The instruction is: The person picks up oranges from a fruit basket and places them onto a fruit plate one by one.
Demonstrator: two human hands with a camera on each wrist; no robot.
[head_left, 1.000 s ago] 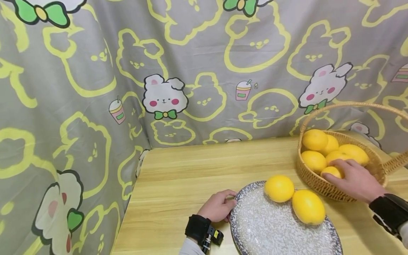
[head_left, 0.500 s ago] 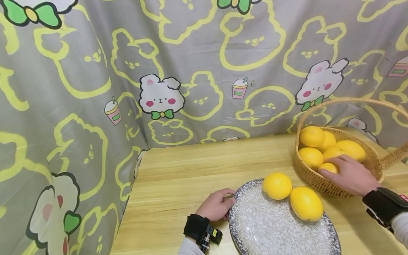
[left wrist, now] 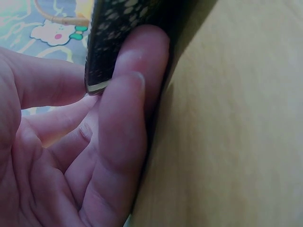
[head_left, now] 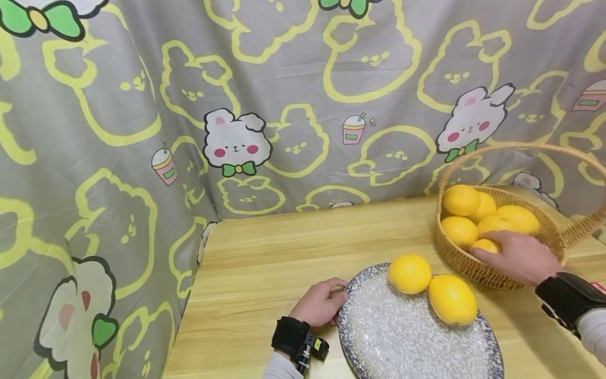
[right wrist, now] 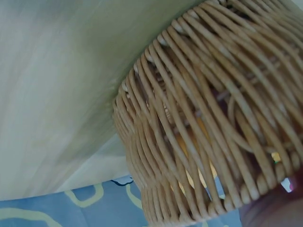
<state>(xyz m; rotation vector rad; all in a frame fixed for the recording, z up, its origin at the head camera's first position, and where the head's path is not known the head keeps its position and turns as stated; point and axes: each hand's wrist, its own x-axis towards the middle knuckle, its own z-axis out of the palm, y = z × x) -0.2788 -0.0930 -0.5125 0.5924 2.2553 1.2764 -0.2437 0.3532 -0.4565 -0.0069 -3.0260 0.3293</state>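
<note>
My left hand [head_left: 317, 303] grips the left rim of a speckled grey plate [head_left: 402, 337] with a dark edge. In the left wrist view, fingertips [left wrist: 142, 52] reach under the plate's rim [left wrist: 106, 56], close over the wood. Two yellow lemons [head_left: 453, 300] lie side by side at the plate's far right edge. Inside a wicker basket [head_left: 466, 267], my right hand [head_left: 523, 258] holds a lemon [head_left: 486, 245], its thumb on the near side. Several other lemons [head_left: 460, 200] fill the basket's left and back. The right wrist view shows mostly the basket's woven wall [right wrist: 203, 118].
The basket's tall handle [head_left: 516, 145] arches over the fruit. A patterned grey curtain [head_left: 303, 105] hangs behind and to the left of the wooden table [head_left: 265, 252]. A small red item [head_left: 598, 287] shows at the right edge.
The head view has shifted slightly, so everything sits a little further left and up. Both hands keep their places, the left at the plate, the right on the lemon in the basket.
</note>
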